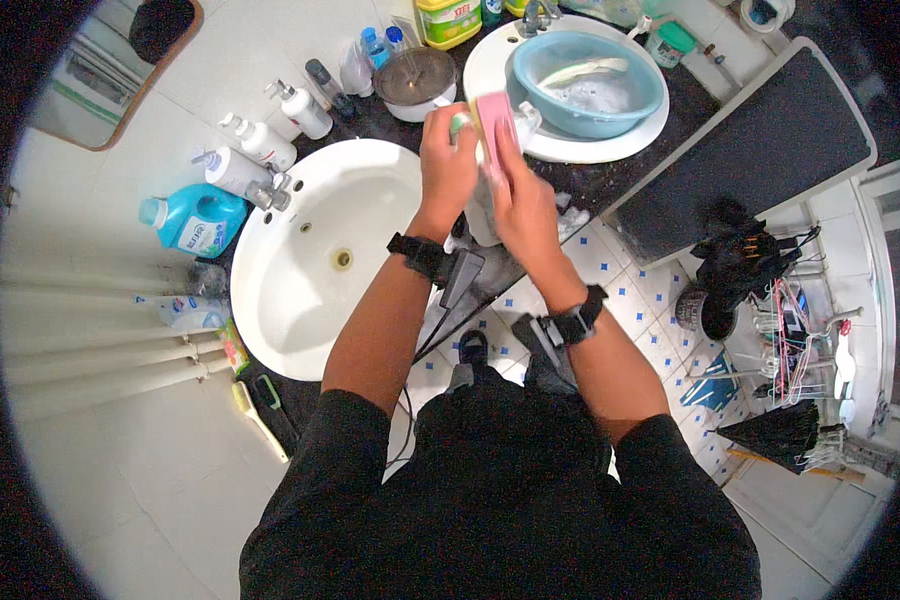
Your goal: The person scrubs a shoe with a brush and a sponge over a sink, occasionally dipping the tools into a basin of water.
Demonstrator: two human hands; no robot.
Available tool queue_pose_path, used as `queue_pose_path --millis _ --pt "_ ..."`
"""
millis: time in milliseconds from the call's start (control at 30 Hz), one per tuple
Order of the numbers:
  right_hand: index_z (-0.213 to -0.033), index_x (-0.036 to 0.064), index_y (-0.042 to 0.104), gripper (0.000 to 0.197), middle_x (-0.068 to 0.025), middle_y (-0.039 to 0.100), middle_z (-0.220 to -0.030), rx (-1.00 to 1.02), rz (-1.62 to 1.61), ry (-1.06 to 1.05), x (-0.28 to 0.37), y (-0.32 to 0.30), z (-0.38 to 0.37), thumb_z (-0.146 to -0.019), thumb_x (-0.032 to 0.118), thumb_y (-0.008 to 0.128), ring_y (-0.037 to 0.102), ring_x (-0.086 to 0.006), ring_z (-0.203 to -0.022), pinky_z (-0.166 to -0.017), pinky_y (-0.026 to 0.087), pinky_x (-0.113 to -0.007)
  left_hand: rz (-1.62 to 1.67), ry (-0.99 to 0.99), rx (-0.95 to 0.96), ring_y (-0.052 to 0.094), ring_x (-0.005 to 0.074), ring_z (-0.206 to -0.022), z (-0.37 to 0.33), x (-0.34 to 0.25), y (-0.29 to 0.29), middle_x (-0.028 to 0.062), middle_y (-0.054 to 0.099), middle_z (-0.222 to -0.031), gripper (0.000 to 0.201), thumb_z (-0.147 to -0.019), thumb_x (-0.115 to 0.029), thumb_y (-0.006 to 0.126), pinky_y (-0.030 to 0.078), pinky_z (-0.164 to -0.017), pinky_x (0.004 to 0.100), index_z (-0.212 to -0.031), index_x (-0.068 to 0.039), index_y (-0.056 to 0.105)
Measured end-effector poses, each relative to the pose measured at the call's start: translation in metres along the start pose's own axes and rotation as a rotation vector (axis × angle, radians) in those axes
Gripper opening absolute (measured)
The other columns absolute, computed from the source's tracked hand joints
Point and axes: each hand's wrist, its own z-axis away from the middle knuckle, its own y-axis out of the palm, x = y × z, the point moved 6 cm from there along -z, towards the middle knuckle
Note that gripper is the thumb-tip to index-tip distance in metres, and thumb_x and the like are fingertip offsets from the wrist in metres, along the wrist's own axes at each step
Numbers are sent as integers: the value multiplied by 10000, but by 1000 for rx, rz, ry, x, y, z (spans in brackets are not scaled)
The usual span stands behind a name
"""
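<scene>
My right hand [525, 205] is closed on a pink block that looks like a sponge [492, 112], held upright above the dark counter between two sinks. Close beside it, my left hand [444, 168] is curled round something mostly hidden, of which a small green and white bit shows by the thumb. Below and between the hands lies a whitish, wet-looking thing [482, 215], partly covered by them; its kind is unclear. Just beyond my right hand, a light blue basin [573, 124] with suds and a pale long object inside sits in the right sink [487, 68].
To the left is a white sink [275, 285]. Pump bottles [260, 143], a blue detergent jug [198, 220] and a lidded pot [417, 80] line the wall. A brush [260, 420] lies at the counter's near left. A dark board [745, 150] and hangers [795, 335] stand right.
</scene>
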Motion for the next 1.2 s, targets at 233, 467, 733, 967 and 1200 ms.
queue_pose_path --millis 233,467,733,967,1200 --pt "-1433 63 290 532 -306 560 -1072 11 -7 -51 -25 11 41 -922 98 431 576 -432 -940 -827 452 -403 -55 -9 -18 548 341 -907 -7 11 3 180 558 -955 200 -821 -98 506 429 -833 389 -982 -4 580" --pt "-1437 71 272 534 -310 543 -1130 25 113 -14 -8 -2 -14 -929 84 433 562 -443 -992 -842 448 -415 -117 -2 82 528 285 -962 -9 13 21 160 537 -996 196 -875 -117 494 390 -895 351 -1014 15 535" --pt "-1442 82 258 533 -306 486 -1239 -115 -44 36 -28 14 22 -941 134 431 532 -444 -1067 -878 447 -409 47 1 136 517 314 -930 -15 11 19 160 535 -968 177 -875 -139 539 400 -846 371 -971 10 541" --pt "-1442 82 259 531 -283 459 -1294 -59 -60 112 -46 39 68 -942 122 429 495 -433 -1137 -891 436 -397 1 60 176 491 332 -938 -13 9 16 190 507 -977 195 -910 -168 489 376 -871 401 -996 5 513" --pt "-1431 81 276 522 -328 527 -1148 -314 36 -43 -26 23 40 -936 121 437 560 -461 -969 -819 458 -460 -47 12 234 473 286 -1031 -7 3 12 174 486 -1064 236 -938 -190 445 345 -947 376 -1070 0 490"
